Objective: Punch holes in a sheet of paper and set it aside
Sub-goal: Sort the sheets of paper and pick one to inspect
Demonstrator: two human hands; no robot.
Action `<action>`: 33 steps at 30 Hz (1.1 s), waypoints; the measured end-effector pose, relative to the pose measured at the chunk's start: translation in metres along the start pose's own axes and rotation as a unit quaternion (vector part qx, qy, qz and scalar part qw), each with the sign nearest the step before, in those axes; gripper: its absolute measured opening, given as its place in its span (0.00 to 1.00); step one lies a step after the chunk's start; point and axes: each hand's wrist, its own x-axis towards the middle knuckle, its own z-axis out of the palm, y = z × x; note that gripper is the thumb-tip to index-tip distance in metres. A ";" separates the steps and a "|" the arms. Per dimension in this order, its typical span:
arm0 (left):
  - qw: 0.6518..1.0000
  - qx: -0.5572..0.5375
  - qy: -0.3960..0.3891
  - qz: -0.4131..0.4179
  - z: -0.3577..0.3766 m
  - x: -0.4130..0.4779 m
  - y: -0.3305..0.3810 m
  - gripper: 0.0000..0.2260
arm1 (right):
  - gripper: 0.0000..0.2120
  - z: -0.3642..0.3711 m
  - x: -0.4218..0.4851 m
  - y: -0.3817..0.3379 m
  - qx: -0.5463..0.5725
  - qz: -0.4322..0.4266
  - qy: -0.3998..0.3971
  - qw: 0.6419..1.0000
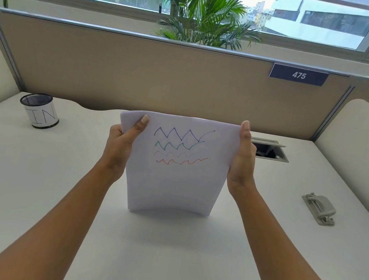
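Observation:
A white sheet of paper [173, 181] with several coloured zigzag lines drawn on it is held upright above the middle of the desk, slightly curved, its lower edge off the surface. My left hand [121, 145] grips its upper left edge, thumb on the front. My right hand [243, 162] grips the upper right edge the same way. A grey hole punch [319, 208] lies on the desk to the right, well apart from both hands.
A black mesh cup [39, 111] with a white label reading "IN" stands at the back left of the white desk [29, 189]. A cable opening [268, 149] sits in the desk behind my right hand. Beige partitions [163, 77] close the back and sides.

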 end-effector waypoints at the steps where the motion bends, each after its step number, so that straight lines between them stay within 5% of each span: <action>1: 1.000 0.000 -0.001 0.000 0.000 0.000 0.000 0.10 | 0.20 0.000 0.000 0.001 -0.003 0.001 0.001 1.000; 6: 1.000 0.007 -0.012 0.010 -0.003 0.001 -0.003 0.09 | 0.22 -0.004 0.001 0.003 0.005 0.007 -0.001 1.000; 10: 1.000 0.017 -0.023 0.001 -0.008 -0.002 -0.016 0.13 | 0.36 -0.014 -0.002 0.017 -0.031 0.002 -0.038 0.999; 17: 0.996 0.045 -0.037 -0.070 -0.013 -0.021 -0.057 0.12 | 0.03 -0.035 -0.016 0.062 -0.100 0.072 -0.032 0.992; 25: 0.997 0.041 -0.011 -0.063 -0.012 -0.018 -0.062 0.08 | 0.06 -0.033 -0.017 0.070 -0.089 0.072 -0.011 0.993; 33: 0.996 0.045 -0.035 -0.069 -0.016 -0.021 -0.067 0.18 | 0.09 -0.034 -0.015 0.075 -0.099 0.081 -0.013 0.992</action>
